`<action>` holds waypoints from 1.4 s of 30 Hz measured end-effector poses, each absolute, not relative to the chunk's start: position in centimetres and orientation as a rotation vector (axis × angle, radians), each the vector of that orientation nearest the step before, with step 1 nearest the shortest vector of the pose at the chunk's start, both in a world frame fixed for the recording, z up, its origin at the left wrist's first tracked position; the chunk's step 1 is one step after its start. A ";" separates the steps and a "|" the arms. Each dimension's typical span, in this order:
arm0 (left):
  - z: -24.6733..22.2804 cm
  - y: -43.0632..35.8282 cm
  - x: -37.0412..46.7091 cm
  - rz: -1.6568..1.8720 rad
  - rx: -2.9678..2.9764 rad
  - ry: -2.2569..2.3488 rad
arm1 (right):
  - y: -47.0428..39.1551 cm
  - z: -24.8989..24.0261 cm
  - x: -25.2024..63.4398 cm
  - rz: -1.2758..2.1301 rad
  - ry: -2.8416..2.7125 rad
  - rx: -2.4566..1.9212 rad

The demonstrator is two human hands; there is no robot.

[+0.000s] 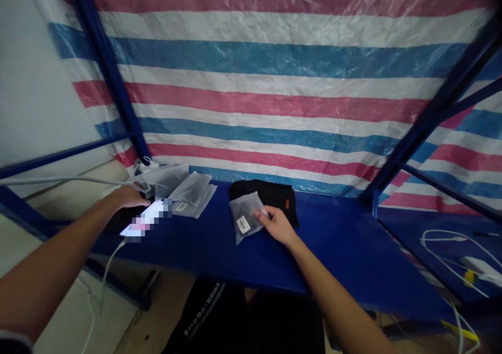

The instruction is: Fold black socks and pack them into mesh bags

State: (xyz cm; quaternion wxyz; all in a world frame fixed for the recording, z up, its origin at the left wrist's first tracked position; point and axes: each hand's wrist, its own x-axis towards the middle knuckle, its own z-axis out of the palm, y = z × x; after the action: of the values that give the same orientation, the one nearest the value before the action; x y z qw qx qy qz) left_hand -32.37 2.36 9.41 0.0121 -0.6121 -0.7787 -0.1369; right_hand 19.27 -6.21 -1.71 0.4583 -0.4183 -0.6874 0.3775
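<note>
My right hand (pixel 277 225) pinches the right edge of a frosted plastic pouch (pixel 246 215) that bears a white barcode label. Behind the pouch lies a folded black cloth item (pixel 280 200) with small orange lettering at its right end. At the left end of the blue tabletop (pixel 219 249), my left hand (pixel 131 196) reaches over something dark; most of its fingers are hidden, so its grip does not show. Just in front of that hand is a lit phone (pixel 145 220), partly blurred out. Several more frosted pouches (pixel 192 192) overlap beside it.
A white cable (pixel 106 275) hangs from the phone past the table's front edge. Another cable (pixel 70 179) crosses above my left forearm. Blue metal posts (pixel 112 77) frame both sides, with a striped plastic sheet (pixel 266 87) behind. A charger (pixel 482 269) and cables lie at right.
</note>
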 end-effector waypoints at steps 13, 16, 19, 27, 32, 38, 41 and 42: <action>8.4 -6.6 -21.0 -0.246 -2.529 -2.190 | -7.7 -0.1 19.0 0.525 -1.927 -0.938; 6.1 -7.5 -15.2 -0.976 -2.883 -1.965 | -7.7 0.4 19.2 0.306 -1.995 -0.868; 4.0 -5.3 -11.3 -1.556 -2.840 -1.836 | -7.7 0.7 19.4 0.165 -2.076 -0.735; 3.8 1.1 -6.4 -2.000 -2.853 -1.667 | -5.6 2.0 21.9 -0.023 -1.943 -0.816; 3.8 2.9 -2.0 -2.112 -2.389 -1.448 | -2.1 3.1 24.2 -0.350 -1.794 -1.013; 0.2 2.4 -0.4 -1.926 -2.644 -1.164 | -2.2 0.7 24.0 -0.332 -1.890 -1.034; -0.7 1.7 -1.1 -1.764 -2.769 -1.075 | -3.2 0.2 22.7 -0.251 -1.943 -0.961; -0.7 1.5 -1.3 -1.733 -2.789 -1.046 | -3.4 0.1 22.2 -0.236 -1.973 -0.930</action>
State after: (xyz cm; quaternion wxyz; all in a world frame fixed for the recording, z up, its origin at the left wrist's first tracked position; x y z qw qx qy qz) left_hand -1.32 1.53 -0.74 -0.1517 -0.7999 -0.2999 -0.4972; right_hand 22.20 -3.40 0.14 0.4564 -0.3772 -0.8001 -0.0959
